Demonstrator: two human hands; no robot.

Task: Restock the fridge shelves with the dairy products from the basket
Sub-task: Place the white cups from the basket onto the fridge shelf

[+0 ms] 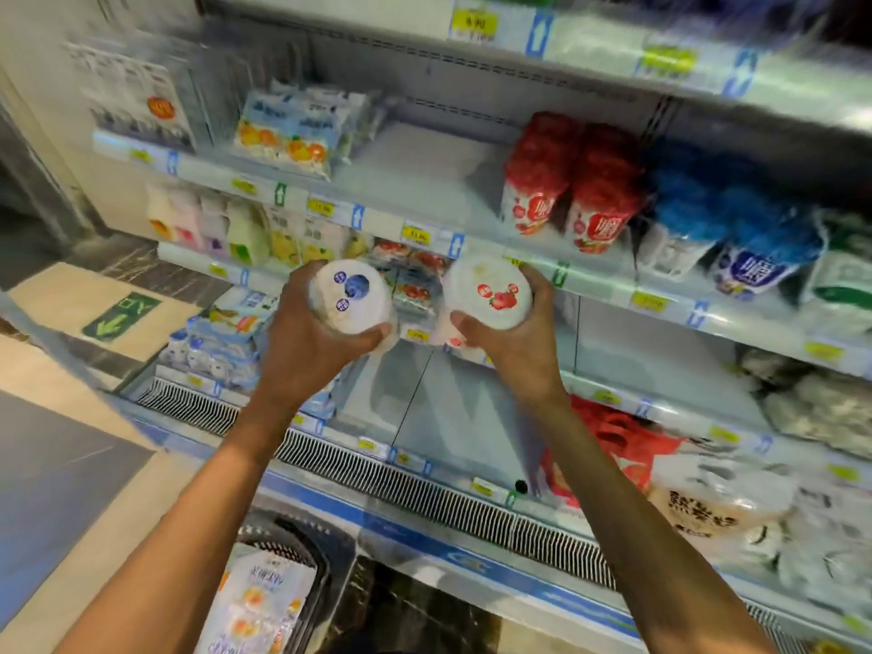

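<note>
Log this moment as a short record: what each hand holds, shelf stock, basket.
left hand: grips blueberry cup, lid toward camera
right hand: grips strawberry cup, lid toward camera
hands' position: raised in front of the fridge shelves
shelf stock: red packs beside blue packs, bare gap to their left
basket: on floor below, a fruit-printed pack inside
image quality: motion-blurred, labels unreadable
</note>
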